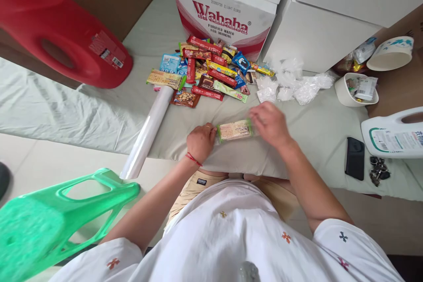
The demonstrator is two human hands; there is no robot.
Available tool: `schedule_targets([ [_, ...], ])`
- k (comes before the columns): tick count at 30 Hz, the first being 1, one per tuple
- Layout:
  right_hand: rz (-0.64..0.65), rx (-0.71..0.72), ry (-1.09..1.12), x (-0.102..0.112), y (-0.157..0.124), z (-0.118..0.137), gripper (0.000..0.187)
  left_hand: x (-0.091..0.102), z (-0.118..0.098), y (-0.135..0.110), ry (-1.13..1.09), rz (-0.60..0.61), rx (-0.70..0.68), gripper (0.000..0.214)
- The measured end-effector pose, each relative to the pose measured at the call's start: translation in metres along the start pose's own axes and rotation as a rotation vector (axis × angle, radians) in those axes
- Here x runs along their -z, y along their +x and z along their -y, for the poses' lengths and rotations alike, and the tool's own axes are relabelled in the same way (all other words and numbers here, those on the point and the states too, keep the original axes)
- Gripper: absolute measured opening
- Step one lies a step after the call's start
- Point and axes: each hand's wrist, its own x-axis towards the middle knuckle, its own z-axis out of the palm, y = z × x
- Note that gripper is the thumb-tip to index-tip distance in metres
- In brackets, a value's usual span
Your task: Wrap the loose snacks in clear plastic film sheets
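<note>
A snack packet [235, 130] with green ends lies on the pale green sheet [185, 141] in front of me. Clear film seems to surround it and shows past its right end. The fingers of my left hand [201, 142] are closed on the packet's left end, a red string around the wrist. My right hand [271, 124] is at the other end, its fingers curled together and blurred by motion. What they pinch is not clear. Beyond lies a heap of wrapped snacks [201, 66]. A roll of clear film [148, 130] reaches from the heap over the near edge.
Crumpled clear plastic [297, 81] lies right of the heap, before a Wahaha carton [224, 17]. A white cup [343, 92], phone [354, 158], keys [378, 171] and white jug [393, 134] are right. Left are a red jug [76, 39] and green stool [82, 207].
</note>
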Motion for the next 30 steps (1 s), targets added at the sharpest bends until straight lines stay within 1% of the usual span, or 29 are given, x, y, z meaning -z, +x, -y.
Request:
schedule_targets([
  [1,0.086,0.096,0.056,-0.008,-0.003,0.013,0.032,0.002,0.001,0.001,-0.022,0.007,0.018,0.031],
  [2,0.169,0.149,0.083,-0.017,-0.006,0.025,0.032,0.005,0.002,0.003,-0.056,0.013,0.042,0.028],
  [3,0.235,0.161,0.084,-0.027,-0.009,0.034,0.032,0.007,0.003,0.004,-0.106,0.018,0.07,0.023],
  [5,0.313,0.105,0.045,-0.046,-0.011,0.043,0.032,0.013,0.006,0.008,-0.273,0.041,0.143,0.016],
  [7,0.34,0.035,0.021,-0.056,-0.01,0.045,0.031,0.017,0.006,0.012,-0.537,0.106,0.248,0.018],
  [9,0.355,-0.003,0.029,-0.059,-0.007,0.045,0.031,0.02,0.002,0.016,-0.837,0.17,0.363,0.026],
  [11,0.37,-0.022,0.051,-0.055,-0.004,0.046,0.031,0.021,-0.009,0.02,-1.06,0.195,0.423,0.032],
  [13,0.383,-0.041,0.067,-0.051,-0.002,0.048,0.03,0.019,-0.023,0.022,-1.17,0.192,0.416,0.03],
  [16,0.387,-0.066,0.087,-0.05,0.0,0.046,0.033,0.013,-0.041,0.02,-1.22,0.178,0.417,0.015],
  [18,0.357,-0.059,0.144,-0.053,-0.002,0.04,0.044,0.01,-0.047,0.015,-1.211,0.158,0.41,0.009],
  [20,0.314,-0.029,0.281,-0.058,-0.006,0.032,0.052,0.006,-0.048,0.009,-1.142,0.141,0.347,0.012],
  [22,0.273,-0.024,0.474,-0.065,-0.009,0.021,0.052,0.003,-0.046,0.003,-1.021,0.118,0.242,0.016],
  [24,0.207,-0.076,0.643,-0.07,-0.012,0.007,0.049,-0.001,-0.045,0.001,-0.924,0.102,0.143,0.02],
  [25,0.161,-0.117,0.693,-0.071,-0.013,-0.002,0.048,-0.003,-0.045,0.0,-0.901,0.099,0.108,0.022],
  [27,0.037,-0.207,0.693,-0.069,-0.014,-0.023,0.045,-0.008,-0.046,0.001,-0.895,0.102,0.068,0.023],
  [28,-0.034,-0.252,0.64,-0.067,-0.015,-0.035,0.043,-0.01,-0.046,0.002,-0.9,0.105,0.058,0.023],
  [30,-0.174,-0.34,0.463,-0.058,-0.019,-0.061,0.04,-0.013,-0.046,0.004,-0.9,0.111,0.038,0.024],
])
